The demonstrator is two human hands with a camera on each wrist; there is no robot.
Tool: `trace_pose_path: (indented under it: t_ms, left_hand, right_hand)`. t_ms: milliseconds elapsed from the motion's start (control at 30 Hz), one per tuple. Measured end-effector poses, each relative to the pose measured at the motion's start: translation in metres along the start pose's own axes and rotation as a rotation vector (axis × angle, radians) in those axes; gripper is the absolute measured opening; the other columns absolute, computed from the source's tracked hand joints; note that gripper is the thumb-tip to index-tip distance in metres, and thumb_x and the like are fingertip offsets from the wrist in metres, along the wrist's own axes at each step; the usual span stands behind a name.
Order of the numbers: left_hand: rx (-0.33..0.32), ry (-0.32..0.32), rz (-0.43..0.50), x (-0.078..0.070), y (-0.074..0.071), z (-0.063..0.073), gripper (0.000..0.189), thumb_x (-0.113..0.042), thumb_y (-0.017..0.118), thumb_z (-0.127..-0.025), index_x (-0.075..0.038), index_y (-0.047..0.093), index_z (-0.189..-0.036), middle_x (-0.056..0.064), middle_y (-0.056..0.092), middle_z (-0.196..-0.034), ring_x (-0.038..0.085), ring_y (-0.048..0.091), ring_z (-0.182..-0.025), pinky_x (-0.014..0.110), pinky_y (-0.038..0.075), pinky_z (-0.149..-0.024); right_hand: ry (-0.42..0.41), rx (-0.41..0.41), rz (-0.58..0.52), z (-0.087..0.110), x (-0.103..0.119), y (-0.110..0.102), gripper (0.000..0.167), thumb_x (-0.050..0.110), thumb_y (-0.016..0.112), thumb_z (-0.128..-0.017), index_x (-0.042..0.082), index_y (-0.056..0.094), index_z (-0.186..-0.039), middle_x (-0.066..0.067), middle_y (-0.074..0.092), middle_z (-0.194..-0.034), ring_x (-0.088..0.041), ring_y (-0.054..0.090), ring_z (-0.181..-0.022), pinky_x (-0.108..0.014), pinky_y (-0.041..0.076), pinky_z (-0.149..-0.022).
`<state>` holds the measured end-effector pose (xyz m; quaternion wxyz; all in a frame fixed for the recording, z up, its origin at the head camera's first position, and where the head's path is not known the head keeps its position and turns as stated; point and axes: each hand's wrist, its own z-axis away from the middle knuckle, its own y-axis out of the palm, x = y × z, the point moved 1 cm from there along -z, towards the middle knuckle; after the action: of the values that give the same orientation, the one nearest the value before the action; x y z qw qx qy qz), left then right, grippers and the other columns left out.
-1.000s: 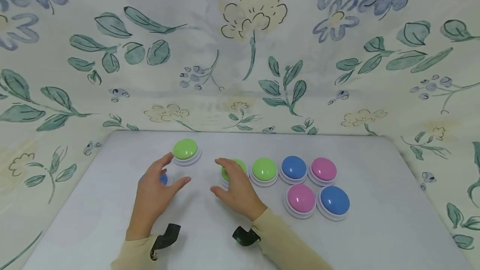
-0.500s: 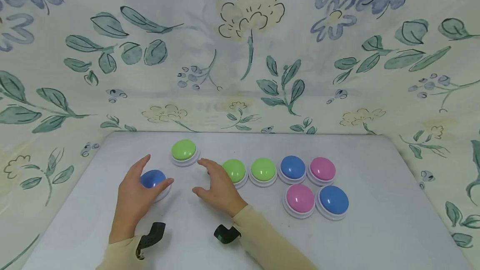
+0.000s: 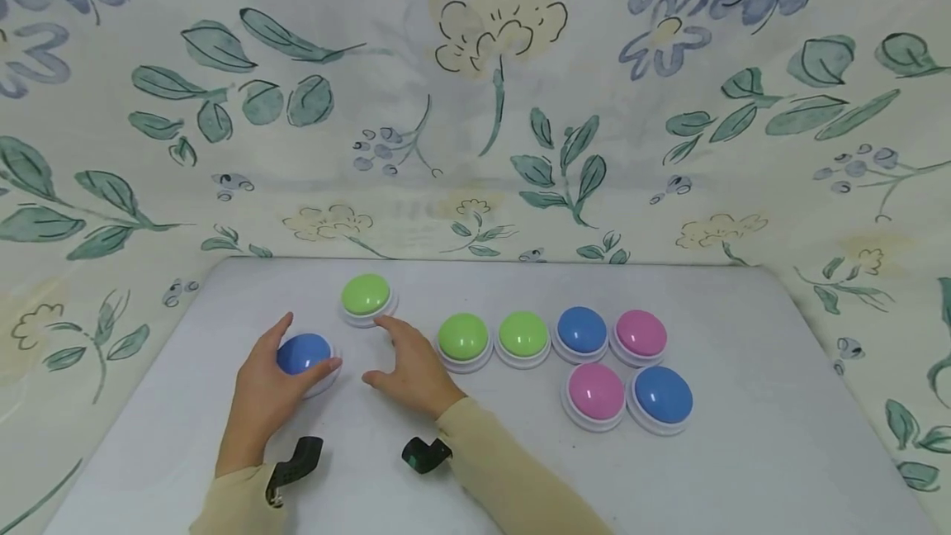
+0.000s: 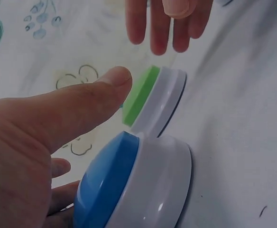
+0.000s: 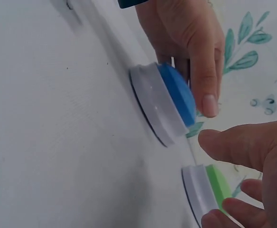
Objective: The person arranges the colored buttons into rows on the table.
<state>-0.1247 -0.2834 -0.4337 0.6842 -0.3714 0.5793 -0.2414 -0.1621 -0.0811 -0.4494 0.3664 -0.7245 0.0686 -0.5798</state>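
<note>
At the left of the white table, my left hand (image 3: 262, 390) spreads its thumb and fingers about a blue dome button (image 3: 303, 353) with a white round base. In the left wrist view the thumb (image 4: 88, 104) stands apart from the blue dome; the other fingers are partly hidden behind it. My right hand (image 3: 412, 370) hovers to the right of that button, thumb and fingers spread with nothing between them. Its fingertips lie near the white base of a green dome button (image 3: 366, 295), farther back; whether they touch it I cannot tell.
Toward the right, two green buttons (image 3: 463, 337), a blue button (image 3: 582, 330) and a pink button (image 3: 641, 333) form a row. In front of them stand another pink button (image 3: 597, 391) and another blue button (image 3: 664, 395). A floral cloth (image 3: 475, 106) hangs behind the table (image 3: 758, 370).
Both hands have moved left. My left hand has come from in front of the blue button to around its left side; my right hand has left the nearer green button. The buttons have stayed put.
</note>
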Motion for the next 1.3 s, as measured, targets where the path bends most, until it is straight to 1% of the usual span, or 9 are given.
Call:
trace_pose_path:
  t_ms: [167,333,533,700,800,933,1033,1133,1300]
  left_hand:
    - [0.037,-0.013,0.004,0.007,0.002,-0.002,0.111,-0.047,0.080,-0.084,-0.003,0.011,-0.161,0.033,0.020,-0.159,0.058,0.028,-0.139,0.074,0.030,-0.107]
    - [0.059,0.013,-0.001,0.014,-0.002,-0.002,0.114,-0.045,0.080,-0.084,0.000,0.008,-0.160,0.031,0.023,-0.159,0.056,0.028,-0.140,0.072,0.030,-0.108]
    - [0.121,0.035,0.002,0.020,-0.011,0.000,0.119,-0.040,0.083,-0.082,0.002,0.003,-0.159,0.033,0.027,-0.157,0.058,0.031,-0.137,0.072,0.032,-0.107]
    - [0.171,0.051,-0.010,0.025,-0.017,0.000,0.123,-0.037,0.086,-0.079,0.001,0.001,-0.159,0.034,0.028,-0.155,0.059,0.034,-0.135,0.071,0.033,-0.107]
    - [0.182,0.060,-0.017,0.028,-0.018,0.001,0.121,-0.033,0.087,-0.078,0.001,0.003,-0.159,0.035,0.030,-0.154,0.059,0.035,-0.134,0.070,0.034,-0.107]
    - [0.185,0.076,-0.015,0.030,-0.020,0.002,0.113,-0.026,0.086,-0.079,0.003,0.011,-0.159,0.037,0.032,-0.152,0.058,0.038,-0.131,0.069,0.036,-0.106]
    - [0.183,0.088,-0.016,0.030,-0.021,0.004,0.107,-0.024,0.085,-0.080,0.006,0.018,-0.157,0.038,0.032,-0.151,0.058,0.039,-0.130,0.068,0.037,-0.106]
    - [0.183,0.095,-0.018,0.030,-0.022,0.004,0.104,-0.024,0.085,-0.080,0.007,0.021,-0.156,0.039,0.032,-0.151,0.059,0.040,-0.130,0.067,0.038,-0.105]
    - [0.187,0.091,-0.033,0.031,-0.025,0.004,0.099,-0.026,0.083,-0.081,0.009,0.025,-0.153,0.039,0.034,-0.149,0.059,0.040,-0.129,0.070,0.038,-0.104]
  right_hand:
    - [0.016,0.018,0.016,-0.006,0.000,0.008,0.073,0.022,0.078,-0.089,0.011,0.042,-0.151,-0.003,0.047,-0.153,-0.016,0.042,-0.142,-0.026,0.033,-0.117]
    - [0.028,0.054,0.008,-0.013,0.004,0.018,0.074,0.022,0.079,-0.087,0.013,0.043,-0.152,0.000,0.046,-0.153,-0.014,0.041,-0.141,-0.024,0.033,-0.116]
    - [-0.023,0.062,0.025,-0.021,0.008,0.026,0.073,0.020,0.079,-0.087,0.012,0.044,-0.151,-0.001,0.050,-0.151,-0.013,0.046,-0.138,-0.021,0.036,-0.113]
    - [-0.036,0.077,0.043,-0.027,0.010,0.030,0.072,0.020,0.078,-0.088,0.013,0.045,-0.151,0.000,0.051,-0.149,-0.010,0.049,-0.134,-0.019,0.038,-0.110]
    - [-0.045,0.100,0.046,-0.030,0.011,0.033,0.071,0.020,0.078,-0.088,0.014,0.045,-0.151,0.001,0.052,-0.148,-0.008,0.053,-0.127,-0.016,0.042,-0.105]
    - [-0.064,0.117,0.062,-0.032,0.012,0.038,0.071,0.019,0.078,-0.087,0.013,0.046,-0.150,0.000,0.055,-0.144,-0.006,0.057,-0.118,-0.014,0.044,-0.099]
    - [-0.074,0.120,0.073,-0.034,0.013,0.041,0.070,0.019,0.078,-0.088,0.013,0.046,-0.149,0.001,0.055,-0.145,-0.006,0.054,-0.125,-0.015,0.042,-0.103]
    - [-0.089,0.124,0.076,-0.035,0.016,0.044,0.068,0.019,0.077,-0.088,0.012,0.047,-0.149,0.001,0.054,-0.147,-0.007,0.049,-0.133,-0.016,0.037,-0.109]
    - [-0.133,0.122,0.066,-0.037,0.020,0.046,0.067,0.017,0.079,-0.087,0.007,0.050,-0.146,-0.001,0.056,-0.145,-0.007,0.049,-0.134,-0.016,0.034,-0.111]
